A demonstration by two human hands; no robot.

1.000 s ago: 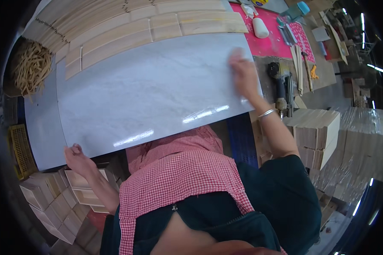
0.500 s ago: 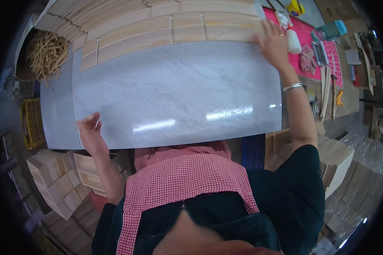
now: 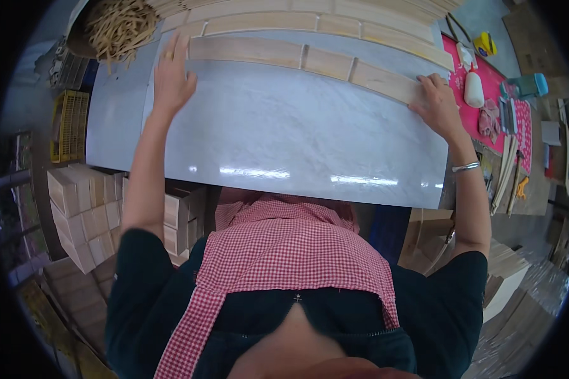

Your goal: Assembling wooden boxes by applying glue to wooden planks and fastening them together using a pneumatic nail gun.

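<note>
A long, pale wooden strip (image 3: 253, 52) with cross grooves lies across the table, apart from the row of similar strips behind it. My left hand (image 3: 172, 79) is at its left end, fingers stretched out along that end and thumb spread. At the opposite end, my right hand (image 3: 437, 106) has its fingers bent over the wood, holding it; a silver bangle is on that wrist. Behind, more grooved wooden strips (image 3: 265, 23) lie side by side.
The grey marbled tabletop (image 3: 284, 126) spans in front of me. Thin wood shavings (image 3: 121, 28) fill a box at far left. On the right, a pink mat (image 3: 459, 88) carries a white bottle (image 3: 473, 90) and a cloth. Wooden boxes (image 3: 85, 202) are stacked at lower left.
One grooved strip has come away from the row toward me. My left hand has moved up from the near table edge to its left end; my right hand has come nearer with its right end.
</note>
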